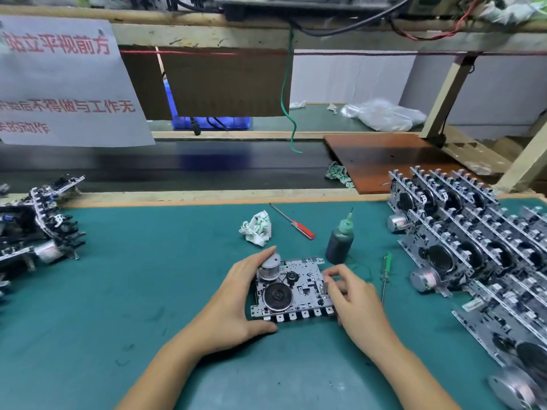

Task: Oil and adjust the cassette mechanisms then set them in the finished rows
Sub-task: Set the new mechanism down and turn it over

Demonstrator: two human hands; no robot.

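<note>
Your left hand (236,294) clasped the cassette mechanism (291,288) flat on the counter (118,291), just before the oil bottle (339,241); your right hand (352,294) pinched its right edge. Steadying it so suited fine adjustment.

Green-matted bench (124,291). Cassette mechanism (293,288) lay flat at centre. Crumpled rag (257,228), red-handled screwdriver (293,221), dark oil bottle (340,242) stood at 12 o'clock. Green-handled screwdriver (385,273) at 3. Finished rows (461,232) at 2–4. Unsorted heap of mechanisms (38,229) at 9–10.
</note>
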